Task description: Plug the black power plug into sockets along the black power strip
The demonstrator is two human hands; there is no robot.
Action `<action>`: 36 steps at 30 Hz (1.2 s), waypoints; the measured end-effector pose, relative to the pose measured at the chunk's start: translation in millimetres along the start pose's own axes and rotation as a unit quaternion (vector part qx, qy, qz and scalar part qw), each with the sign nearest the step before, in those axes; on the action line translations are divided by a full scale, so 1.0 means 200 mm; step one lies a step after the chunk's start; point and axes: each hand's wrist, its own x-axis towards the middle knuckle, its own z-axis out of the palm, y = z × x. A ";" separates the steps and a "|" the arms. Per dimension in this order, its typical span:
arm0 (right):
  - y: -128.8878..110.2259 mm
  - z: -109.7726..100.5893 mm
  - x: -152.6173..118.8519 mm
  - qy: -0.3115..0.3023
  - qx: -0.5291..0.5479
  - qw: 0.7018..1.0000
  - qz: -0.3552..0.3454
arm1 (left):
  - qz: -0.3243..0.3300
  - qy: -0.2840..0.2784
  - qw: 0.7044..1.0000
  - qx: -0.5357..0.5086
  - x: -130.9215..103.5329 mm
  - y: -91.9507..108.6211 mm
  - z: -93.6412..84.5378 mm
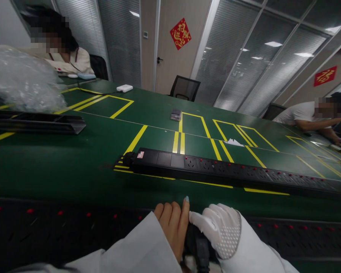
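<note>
Black plastic connector point(198, 242) sits between your hands. Bare left hand point(173, 224) touches it, grip unclear; white-gloved right hand point(222, 228) clamps it.

Glossy crinkled plastic wrap point(22, 79), matt black power strip point(238, 170), smooth green tabletop point(99, 151)

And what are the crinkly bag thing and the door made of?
The crinkly heap looks like thin, clear plastic, shiny and wrinkled, with light glinting off its folds. The door seems to be wood, or something printed like wood: it's smooth, brownish and fairly dull.
</note>
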 end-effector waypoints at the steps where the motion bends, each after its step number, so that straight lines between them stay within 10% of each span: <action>1: 0.00 0.00 0.00 -0.003 0.001 1.000 -0.003 | -0.001 0.004 1.000 0.001 0.00 0.00 0.01; 14: 0.02 0.01 -0.04 -0.032 -0.011 0.999 -0.035 | -0.004 0.097 0.995 0.031 -0.01 0.02 0.10; 36: 0.00 0.03 -0.04 -0.014 -0.002 1.000 -0.021 | 0.018 0.051 0.998 0.012 -0.01 -0.01 0.04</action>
